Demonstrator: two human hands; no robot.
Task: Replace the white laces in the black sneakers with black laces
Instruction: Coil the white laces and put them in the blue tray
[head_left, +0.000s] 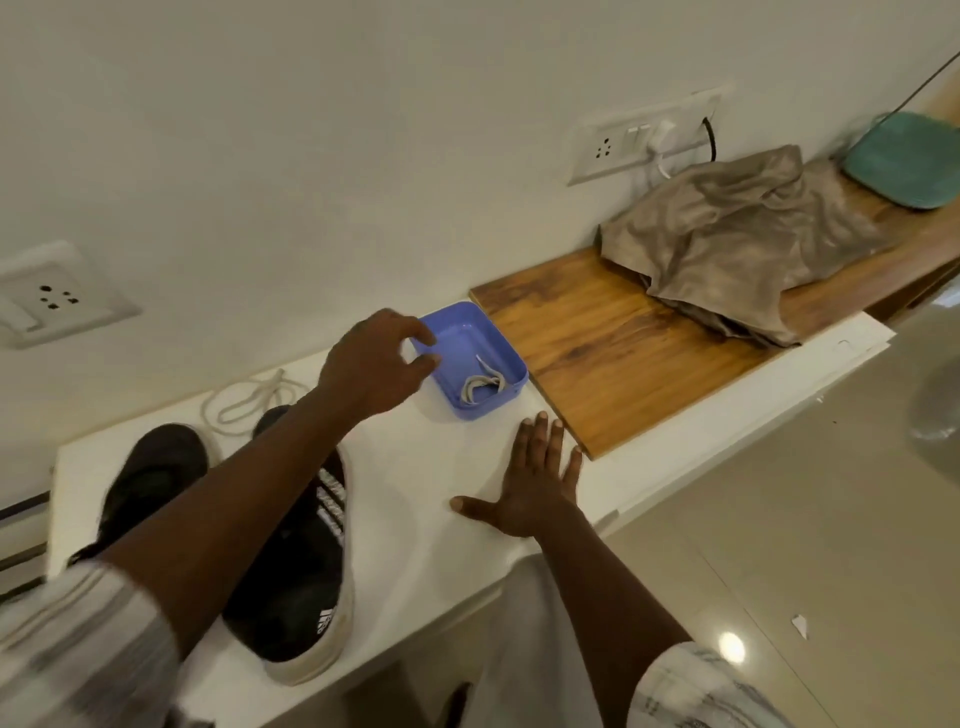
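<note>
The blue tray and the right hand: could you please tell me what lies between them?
Only bare white tabletop; the head view shows nothing between the blue tray and the right hand, which rests flat.

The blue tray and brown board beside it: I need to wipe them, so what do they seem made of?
The blue tray looks like moulded plastic: even colour, rounded corners, slight sheen. The brown board looks like wood or wood-look laminate, unclear which: grain streaks, flat semi-gloss face.
</note>
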